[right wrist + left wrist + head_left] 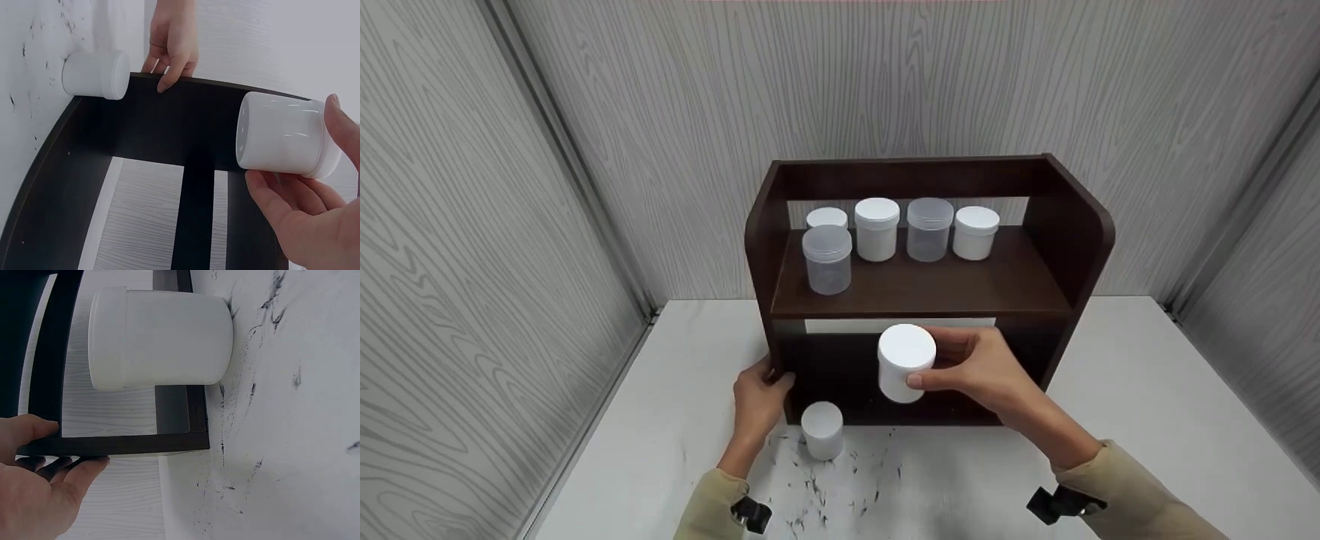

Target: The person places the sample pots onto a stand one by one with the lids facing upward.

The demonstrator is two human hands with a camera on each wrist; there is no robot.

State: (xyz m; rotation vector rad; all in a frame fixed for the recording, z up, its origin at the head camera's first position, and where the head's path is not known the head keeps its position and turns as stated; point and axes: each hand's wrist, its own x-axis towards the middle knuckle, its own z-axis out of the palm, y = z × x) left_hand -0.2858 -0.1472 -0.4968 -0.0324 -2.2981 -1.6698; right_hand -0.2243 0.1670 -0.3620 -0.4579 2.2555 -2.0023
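Observation:
My right hand [979,367] holds a white lidded jar [906,364] upright in front of the lower opening of a dark brown two-tier shelf [922,292]. Thumb and fingers grip the jar from its right side, as the right wrist view also shows. My left hand [761,397] grips the shelf's left side panel [112,445], thumb on the inner face and fingers outside. A second white jar [822,431] stands on the table just in front of the shelf's lower left corner, beside my left hand.
On the upper tier stand white jars [877,231] [976,234] and two translucent jars [828,262] [928,232]; another white jar [826,217] is partly hidden at the left. Dark marks [817,487] streak the white table [660,450]. Grey wood-grain walls [660,112] enclose it.

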